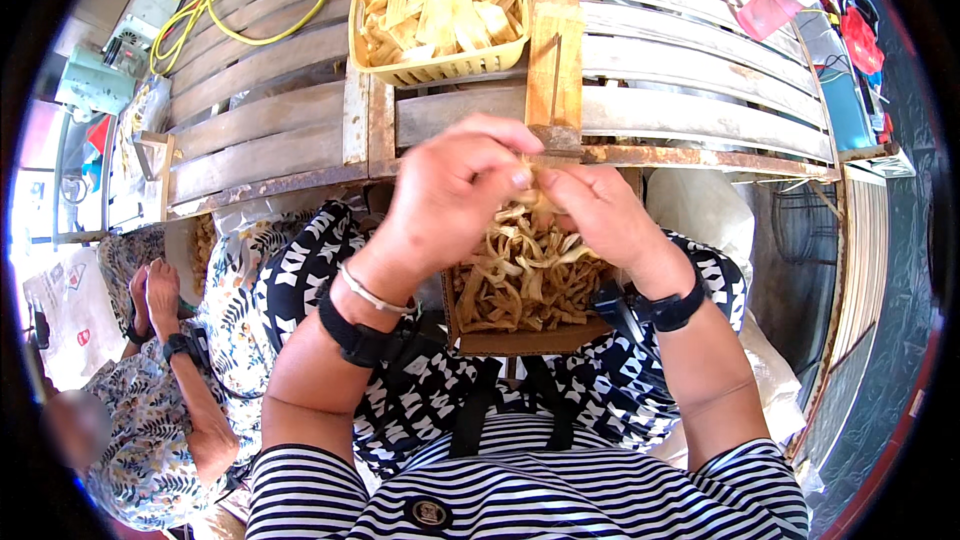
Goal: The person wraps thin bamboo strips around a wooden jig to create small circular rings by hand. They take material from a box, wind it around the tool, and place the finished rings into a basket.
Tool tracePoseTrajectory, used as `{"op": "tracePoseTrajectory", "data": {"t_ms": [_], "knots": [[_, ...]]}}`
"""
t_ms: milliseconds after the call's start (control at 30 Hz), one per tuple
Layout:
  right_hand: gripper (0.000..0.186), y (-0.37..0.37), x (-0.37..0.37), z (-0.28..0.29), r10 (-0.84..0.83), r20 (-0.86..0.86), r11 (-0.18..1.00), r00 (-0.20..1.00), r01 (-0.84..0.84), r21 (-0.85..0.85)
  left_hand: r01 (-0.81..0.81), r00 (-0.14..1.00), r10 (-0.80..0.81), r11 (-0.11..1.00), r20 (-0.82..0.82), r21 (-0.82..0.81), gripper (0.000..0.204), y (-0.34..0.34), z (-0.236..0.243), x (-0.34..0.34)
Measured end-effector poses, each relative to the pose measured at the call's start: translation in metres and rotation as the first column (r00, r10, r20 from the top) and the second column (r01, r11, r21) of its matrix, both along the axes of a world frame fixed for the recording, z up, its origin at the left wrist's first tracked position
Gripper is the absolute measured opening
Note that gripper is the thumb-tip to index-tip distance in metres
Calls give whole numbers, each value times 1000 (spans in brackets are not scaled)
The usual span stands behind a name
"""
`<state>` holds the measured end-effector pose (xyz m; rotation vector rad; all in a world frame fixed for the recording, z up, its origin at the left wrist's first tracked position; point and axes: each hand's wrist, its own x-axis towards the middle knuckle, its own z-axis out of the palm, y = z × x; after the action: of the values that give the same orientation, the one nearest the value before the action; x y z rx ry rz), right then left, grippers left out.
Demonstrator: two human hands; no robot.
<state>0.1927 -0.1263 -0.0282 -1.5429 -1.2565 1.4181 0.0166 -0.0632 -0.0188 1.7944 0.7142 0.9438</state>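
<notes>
My left hand (450, 200) and my right hand (600, 215) meet above a cardboard box (515, 342) on my lap, both closed with fingertips pinching a small pale, fibrous strip (532, 190), partly hidden by my fingers. Beneath them, the box holds a heap of thin, curled tan strips (525, 290), mostly darker than the piece between my hands.
Ahead, a slatted wooden table (690, 120) carries a yellow basket (440, 60) of broad pale pieces, a coiled yellow hose or cable (230, 35) and a pink pitcher (775, 0). At left sits a co-worker (195, 410) in patterned clothing. A white sack (705, 200) lies right.
</notes>
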Motion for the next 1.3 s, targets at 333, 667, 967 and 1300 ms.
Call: {"op": "tracePoseTrajectory", "data": {"t_ms": [333, 667, 967, 1300], "knots": [[43, 1, 5, 10, -152, -620, 927, 770, -106, -360, 252, 966, -132, 663, 222, -704, 30, 12, 1, -13], [20, 8, 26, 1, -217, -79, 972, 973, 223, 74, 53, 953, 180, 693, 244, -719, 7, 10, -7, 8], [19, 55, 29, -18, -418, 697, 901, 582, 166, 402, -306, 944, 244, 901, -224, -308, 16, 51, -62, 39], [13, 18, -4, -2, -251, 412, 579, 876, -205, 789, -56, 998, 64, 646, -20, -761, 20, -6, -8, 29]]}}
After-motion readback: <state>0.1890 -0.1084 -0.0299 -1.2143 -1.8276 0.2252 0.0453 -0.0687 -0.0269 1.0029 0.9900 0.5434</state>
